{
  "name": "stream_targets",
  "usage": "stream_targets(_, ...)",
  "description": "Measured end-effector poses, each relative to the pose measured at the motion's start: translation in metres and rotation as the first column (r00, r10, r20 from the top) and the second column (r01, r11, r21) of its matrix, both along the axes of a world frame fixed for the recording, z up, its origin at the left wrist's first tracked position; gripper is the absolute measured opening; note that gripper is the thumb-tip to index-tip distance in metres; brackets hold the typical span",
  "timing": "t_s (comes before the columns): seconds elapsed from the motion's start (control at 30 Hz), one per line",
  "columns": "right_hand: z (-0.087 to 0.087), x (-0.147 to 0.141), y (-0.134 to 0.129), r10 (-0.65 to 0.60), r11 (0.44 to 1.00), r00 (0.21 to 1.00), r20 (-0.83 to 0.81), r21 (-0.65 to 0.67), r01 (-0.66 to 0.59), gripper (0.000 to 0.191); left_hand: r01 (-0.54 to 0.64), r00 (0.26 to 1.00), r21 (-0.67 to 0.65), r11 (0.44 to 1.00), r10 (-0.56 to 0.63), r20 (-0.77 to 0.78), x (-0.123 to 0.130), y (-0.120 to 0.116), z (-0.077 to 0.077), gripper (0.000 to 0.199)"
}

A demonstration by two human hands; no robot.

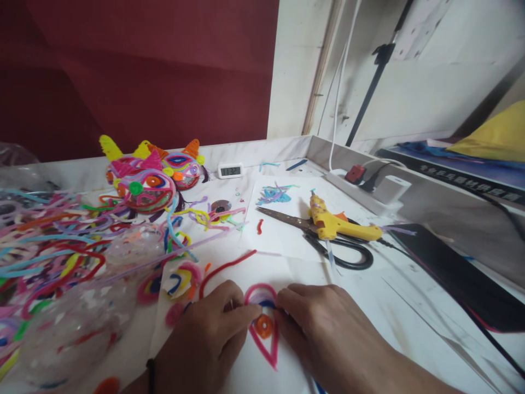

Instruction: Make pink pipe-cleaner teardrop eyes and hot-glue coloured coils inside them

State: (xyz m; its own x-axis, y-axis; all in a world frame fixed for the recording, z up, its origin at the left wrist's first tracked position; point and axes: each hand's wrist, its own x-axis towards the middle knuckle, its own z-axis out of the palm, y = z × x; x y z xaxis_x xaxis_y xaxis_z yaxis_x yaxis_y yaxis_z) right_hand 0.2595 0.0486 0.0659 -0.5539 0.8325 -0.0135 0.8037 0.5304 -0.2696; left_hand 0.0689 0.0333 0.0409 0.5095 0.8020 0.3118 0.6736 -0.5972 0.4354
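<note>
A pink pipe cleaner (274, 350) bent into a teardrop outline lies on white paper in front of me. Inside it are a coiled orange disc (263, 326) with a pale centre, a dark blue arc (267, 302) and a lilac band above that. My left hand (209, 334), with a dark band on its wrist, has its fingers closed on the outline's left side. From the right, my right hand (318, 317) pinches the opposite edge, by the blue arc's end. Fingers hide parts of both edges. A red pipe cleaner (225, 266) runs out beyond my left hand.
A yellow glue gun (328, 219) rests across black-handled scissors (356, 256). At right lie a black phone-like slab (451, 284) and a power strip (369, 200). Tangled pipe cleaners (53, 257), clear plastic domes (77, 323) and colourful animal-faced masks (143, 183) fill the left. A small digital clock (230, 171) stands behind.
</note>
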Motion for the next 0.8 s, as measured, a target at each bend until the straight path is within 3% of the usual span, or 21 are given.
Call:
stream_targets(0.37, -0.0025, 0.0017, 0.0000, -0.013, 0.999, 0.999, -0.043, 0.034, 0.014, 0.016, 0.005, 0.999, 0.022, 1.000, -0.004, -0.035, -0.0007, 0.0008, -0.0006, 0.026)
stream_targets(0.67, -0.0028, -0.0010, 0.0002, -0.069, 0.996, 0.994, -0.085, -0.061, 0.064, 0.017, -0.025, 1.000, 0.037, 0.999, 0.025, 0.008, 0.0011, -0.0017, 0.0001, 0.027)
stream_targets(0.8, -0.0019, -0.0005, 0.0001, -0.072, 0.995, 0.993, -0.099, -0.075, 0.065, 0.016, 0.011, 0.998, 0.078, 0.997, -0.016, 0.054, 0.0022, -0.0005, 0.0013, 0.028)
